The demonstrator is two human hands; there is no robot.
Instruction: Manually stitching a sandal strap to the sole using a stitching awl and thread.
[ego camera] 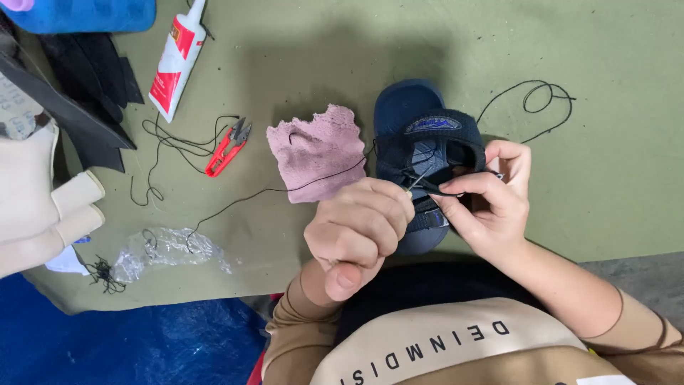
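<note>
A dark blue sandal [417,121] lies on an olive green mat [613,164], toe pointing away from me. My left hand [360,232] is closed on a thin needle [418,179] that points into the sandal's strap. My right hand [491,203] holds the sandal's black strap on the right side, fingers pinching it beside the needle. Black thread [313,183] runs from the needle leftwards across a pink cloth scrap [317,153], and another loop of thread [541,96] curls to the sandal's upper right.
Red thread snips [226,150] lie left of the cloth, among loose black thread. A white and red glue tube [176,60] lies at the top left. Crumpled clear plastic [167,249] sits near the mat's front edge. Beige and black material pieces [43,192] lie at the far left.
</note>
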